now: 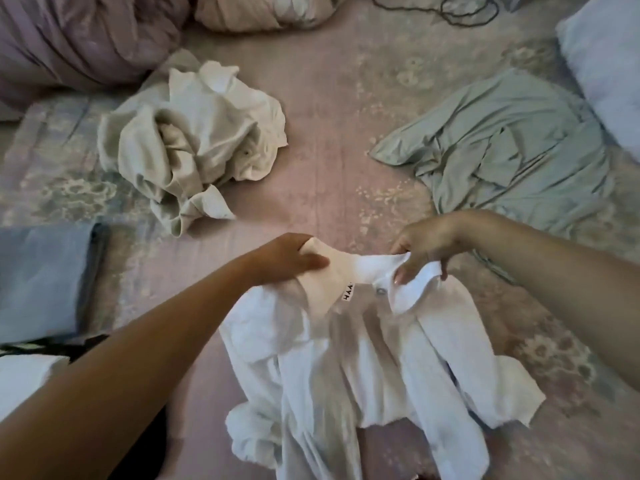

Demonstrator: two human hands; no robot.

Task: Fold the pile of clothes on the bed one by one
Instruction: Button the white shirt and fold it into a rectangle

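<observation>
A white buttoned shirt (346,368) lies rumpled on the pink floral bed sheet (329,150), its collar toward the far side. My left hand (287,258) grips the left end of the collar. My right hand (426,247) pinches the right end of the collar near a button. The collar is stretched between both hands, with a small label showing on its inner side. A crumpled cream garment (194,140) sits at the upper left. A pale green garment (512,157) lies spread at the upper right.
A folded blue garment (45,278) lies at the left edge, with white and dark pieces below it. Bunched lilac bedding (79,36) and a floral bundle (263,8) fill the far side. A pale pillow (606,64) sits far right. A dark cord (450,8) lies at the top.
</observation>
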